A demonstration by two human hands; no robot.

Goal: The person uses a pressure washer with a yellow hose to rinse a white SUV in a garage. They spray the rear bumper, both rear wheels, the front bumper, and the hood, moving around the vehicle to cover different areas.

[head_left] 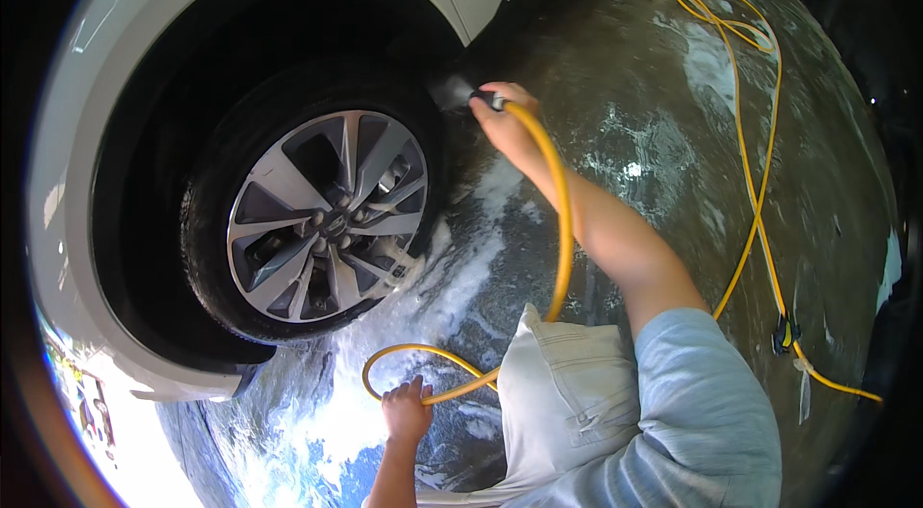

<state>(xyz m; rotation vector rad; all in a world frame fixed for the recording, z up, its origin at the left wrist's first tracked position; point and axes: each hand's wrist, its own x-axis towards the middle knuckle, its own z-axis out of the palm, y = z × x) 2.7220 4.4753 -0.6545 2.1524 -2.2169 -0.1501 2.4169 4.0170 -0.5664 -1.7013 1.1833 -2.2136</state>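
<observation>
My right hand (pixel 508 114) is wrapped round a dark spray nozzle (pixel 487 99) at the end of a yellow hose (pixel 562 220). A fine mist leaves the nozzle toward the black tyre (pixel 207 248) and the wheel arch. Lower down, the fingers of my left hand (pixel 408 409) close round a looped length of the same hose, below the wheel. The wheel has a silver and grey alloy rim (pixel 332 215) with several wide spokes. White foam clings to the rim's lower right edge.
The white car body (pixel 67 152) curves over the wheel on the left. Wet dark floor with streaks of white foam (pixel 461 268) lies beside it. More yellow hose (pixel 745 143) crosses the floor at right, with a black and yellow fitting (pixel 785 333) on it.
</observation>
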